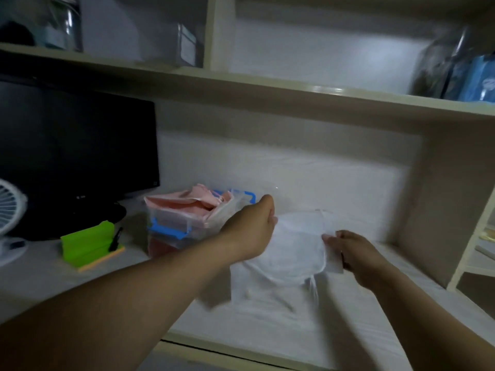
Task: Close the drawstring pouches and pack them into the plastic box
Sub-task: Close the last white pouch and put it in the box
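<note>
Two hands, both mine, hold one white fabric drawstring pouch (294,245) between them: my left hand (251,231) grips its left edge and my right hand (353,253) pinches its right edge. One clear plastic box with blue clips (174,219) stands just left of my left hand, stuffed with pink pouches (187,204) too bunched to count. Below my hands lies more white cloth (241,285), too blurred to tell whether it is one pouch or several.

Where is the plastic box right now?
In the head view the plastic box sits left of centre on the desk, holding pink pouches, between the green stand and the left hand.
</note>
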